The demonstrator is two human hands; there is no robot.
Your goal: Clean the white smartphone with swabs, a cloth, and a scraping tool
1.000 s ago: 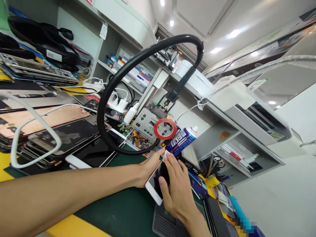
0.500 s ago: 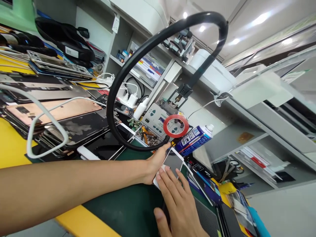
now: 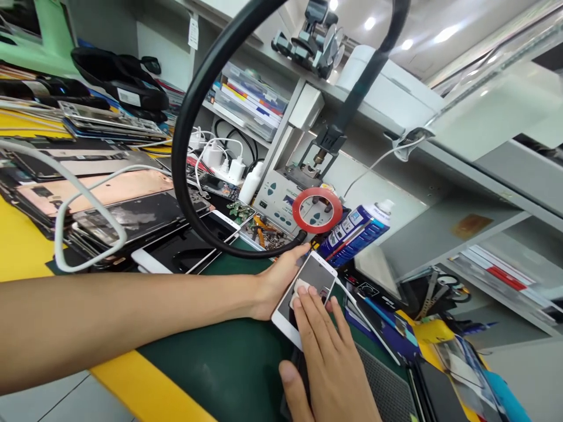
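Observation:
A white smartphone (image 3: 285, 328) with a dark screen lies tilted in my left hand (image 3: 279, 281), which grips it along its left edge. Stretched nearly straight, the fingers of my right hand (image 3: 328, 351) hold a small white cloth (image 3: 299, 288) against the screen. My right thumb stands apart from the fingers, over a dark object on the green mat (image 3: 211, 363). Just beyond the phone, a red ring (image 3: 316, 210) on a black flexible arm (image 3: 180, 140) hangs near a blue spray can (image 3: 358, 231).
Stacked phone and tablet parts (image 3: 101, 193) fill the left side, with a white cable (image 3: 59, 234) looping over them. Another white phone (image 3: 152, 261) lies beyond my left forearm. Slim tools (image 3: 378, 313) and a dark textured pad (image 3: 382, 381) lie right. Shelves (image 3: 475, 234) rise behind.
My right fingers and the cloth have moved slightly up the screen, showing more of the phone's lower end. The camera view has shifted a little; my left hand still grips the phone.

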